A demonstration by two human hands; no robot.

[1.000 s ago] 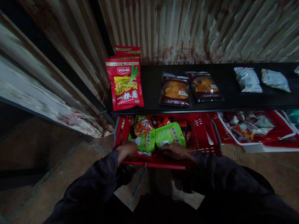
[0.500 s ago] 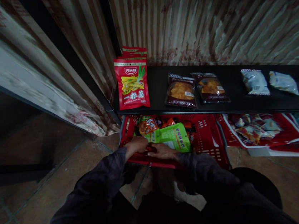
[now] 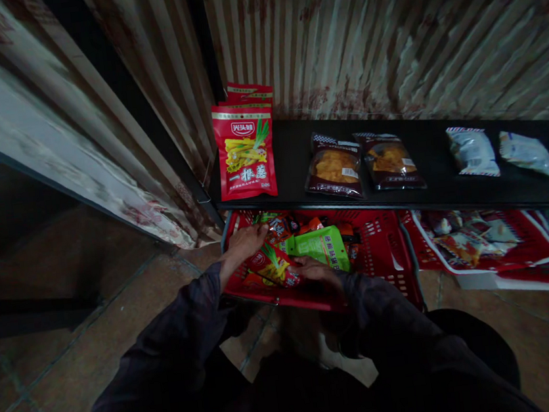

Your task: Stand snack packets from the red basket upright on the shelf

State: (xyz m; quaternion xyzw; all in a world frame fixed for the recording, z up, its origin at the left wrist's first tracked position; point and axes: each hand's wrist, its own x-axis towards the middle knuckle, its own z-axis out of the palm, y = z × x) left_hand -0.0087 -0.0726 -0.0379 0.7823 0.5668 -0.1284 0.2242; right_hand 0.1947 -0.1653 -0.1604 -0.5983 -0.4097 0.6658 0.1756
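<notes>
OK: red pkt (image 3: 275, 267) diag. lengthwise, top L | R hand (image 3: 317, 271) pinching it | L hand (image 3: 242, 244) grip unclear

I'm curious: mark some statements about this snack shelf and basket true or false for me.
1. The left hand and right hand are at the red basket. True.
2. Two brown packets lie on the black shelf. True.
3. The red basket stands on the black shelf. False: it sits lower.
4. A green packet lies in the red basket. True.
5. The black shelf holds only brown packets. False: red packets and white packets are there too.
</notes>
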